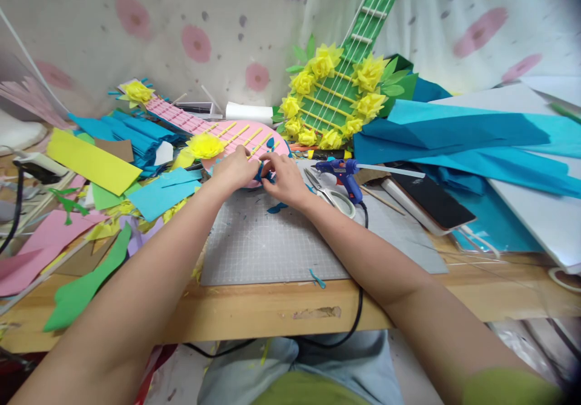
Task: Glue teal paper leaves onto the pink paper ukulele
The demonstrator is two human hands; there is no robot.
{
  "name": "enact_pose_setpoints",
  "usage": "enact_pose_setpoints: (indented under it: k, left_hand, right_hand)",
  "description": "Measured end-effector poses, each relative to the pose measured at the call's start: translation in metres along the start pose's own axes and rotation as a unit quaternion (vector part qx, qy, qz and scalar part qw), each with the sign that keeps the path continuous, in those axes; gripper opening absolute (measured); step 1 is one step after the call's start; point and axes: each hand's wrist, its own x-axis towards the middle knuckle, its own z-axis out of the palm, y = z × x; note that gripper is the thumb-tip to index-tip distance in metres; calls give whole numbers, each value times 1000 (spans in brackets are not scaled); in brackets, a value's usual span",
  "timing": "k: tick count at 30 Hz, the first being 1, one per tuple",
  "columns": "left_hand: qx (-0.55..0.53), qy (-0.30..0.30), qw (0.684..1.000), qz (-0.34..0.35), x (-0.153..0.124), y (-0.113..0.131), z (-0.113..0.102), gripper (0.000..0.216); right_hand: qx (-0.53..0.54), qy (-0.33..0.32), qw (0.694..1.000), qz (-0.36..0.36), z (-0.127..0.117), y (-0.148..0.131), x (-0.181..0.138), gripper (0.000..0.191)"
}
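A pink paper guitar with yellow sticks across its body lies at the back of the grey cutting mat. My left hand rests on the lower part of the body, its fingers bent and pressed to it. Close beside it, my right hand has its fingers curled in at a dark blue paper piece on the guitar's edge; the fingers partly hide it. A yellow paper flower sits on the body left of my hands, and another yellow flower is on the head.
Right of my hands lie scissors and a blue glue gun with its cord. A green paper guitar leans upright behind. Coloured paper is heaped at left, blue sheets and a phone at right.
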Motion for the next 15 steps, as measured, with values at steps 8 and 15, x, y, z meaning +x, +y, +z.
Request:
enact_pose_setpoints:
  k: [8,15]
  left_hand:
    - [-21,16,999,-24,6,-2,2,40]
    - [-43,-8,998,-42,2,2,4,51]
  right_hand:
    - [8,3,1000,-6,0,1,0,45]
    - [-10,-5,1000,-8,-2,0,0,46]
